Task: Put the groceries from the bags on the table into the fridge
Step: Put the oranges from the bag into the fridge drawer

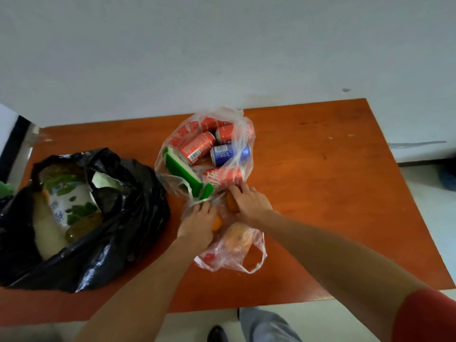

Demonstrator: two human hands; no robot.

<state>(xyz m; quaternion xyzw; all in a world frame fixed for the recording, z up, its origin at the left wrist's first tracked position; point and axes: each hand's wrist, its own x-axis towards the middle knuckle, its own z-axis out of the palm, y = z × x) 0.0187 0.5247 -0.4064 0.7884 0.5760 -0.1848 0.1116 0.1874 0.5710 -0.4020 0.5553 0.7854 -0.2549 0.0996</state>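
Observation:
A clear plastic bag [237,124] at the table's middle holds several red cans [197,145], a blue can [228,154] and a green and white carton [183,170]. In front of it lies a smaller clear bag [256,257] with oranges [238,236] inside. My left hand [198,222] is closed over one orange [217,223] at that bag's mouth. My right hand [249,201] grips another orange [231,202] just below the cans. A black bag [118,233] at the left stands open with packaged food [66,201] inside.
The orange-brown table [333,193] stands against a white wall [222,45]. A dark-edged frame [14,141] shows at the far left. My trouser leg and shoe [217,334] are below the table's near edge, on a pale floor [434,213].

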